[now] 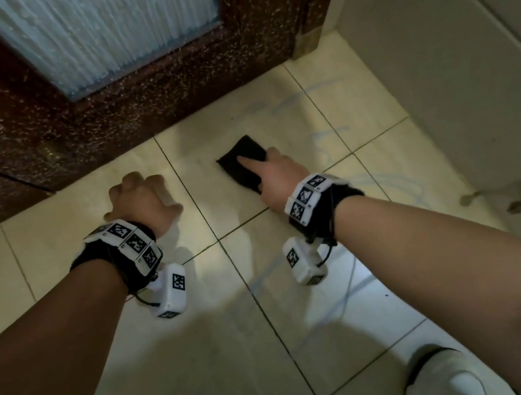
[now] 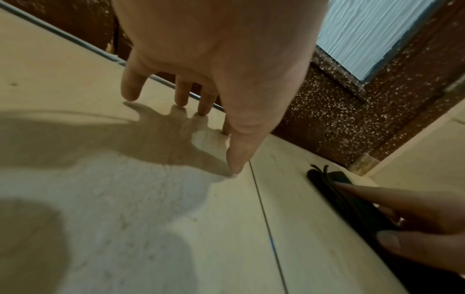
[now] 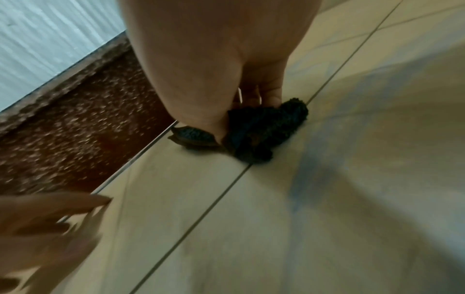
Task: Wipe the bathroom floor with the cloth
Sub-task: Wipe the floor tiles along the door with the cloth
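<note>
Cloth (image 1: 234,151) soft, light, bunches easily; right hand (image 1: 277,173) pinches near edge, index pressing on top. Left hand (image 1: 140,197) splayed on floor (image 1: 178,368), empty.

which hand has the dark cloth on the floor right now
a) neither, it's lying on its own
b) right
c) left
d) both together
b: the right hand grips the dark cloth down on the floor, while the left hand rests its spread fingertips on the tile apart from the cloth and holds nothing.
</note>
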A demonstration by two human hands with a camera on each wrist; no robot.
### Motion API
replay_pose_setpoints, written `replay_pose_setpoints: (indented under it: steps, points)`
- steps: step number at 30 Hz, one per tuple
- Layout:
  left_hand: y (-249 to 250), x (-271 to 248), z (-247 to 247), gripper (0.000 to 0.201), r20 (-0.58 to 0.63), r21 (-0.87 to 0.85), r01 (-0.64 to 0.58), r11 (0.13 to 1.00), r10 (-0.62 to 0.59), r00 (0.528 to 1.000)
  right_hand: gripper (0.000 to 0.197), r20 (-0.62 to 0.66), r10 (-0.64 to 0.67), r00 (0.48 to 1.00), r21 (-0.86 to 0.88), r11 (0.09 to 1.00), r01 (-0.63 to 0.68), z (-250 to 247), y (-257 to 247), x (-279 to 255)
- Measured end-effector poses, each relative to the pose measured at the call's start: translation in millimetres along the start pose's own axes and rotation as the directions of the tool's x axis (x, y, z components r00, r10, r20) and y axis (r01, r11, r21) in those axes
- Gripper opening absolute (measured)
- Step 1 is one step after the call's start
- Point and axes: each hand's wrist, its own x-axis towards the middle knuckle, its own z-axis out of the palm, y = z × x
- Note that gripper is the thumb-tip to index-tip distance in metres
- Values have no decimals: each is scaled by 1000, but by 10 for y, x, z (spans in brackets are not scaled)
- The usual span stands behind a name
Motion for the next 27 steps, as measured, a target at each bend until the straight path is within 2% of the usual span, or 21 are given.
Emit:
replay_pose_setpoints:
  steps: [4,9,13,16,21,24,27]
  points:
    - [13,-34,-8,55,3,2,-7,1000,7,1000,67,-52,66,996,25,998,-65,-155,402,119]
    - [-40,-61,15,57,6,24,-33,999,33,999,64,-102,223,969,89,973,-214,-327,826,152]
    - [-7,-57,0,53,1,28,-25,999,25,1000,64,-184,290,939,124,955,-270,-300,927,41]
    - [26,-43,-15,50,-19,45,-29,999,30,999,65,-171,283,944,108,957,-268,-258,907,10]
    - [32,90,-23,70,-7,-21,0,1000,0,1000,59,-149,288,946,37,958,-286,-239,911,89]
    - [60,175,-23,87,40,24,20,1000,-21,999,58,-139,297,945,28,955,-296,-253,905,209]
    - [109,209,-21,88,31,52,36,998,-38,999,59,-163,320,933,22,947,-321,-321,859,376]
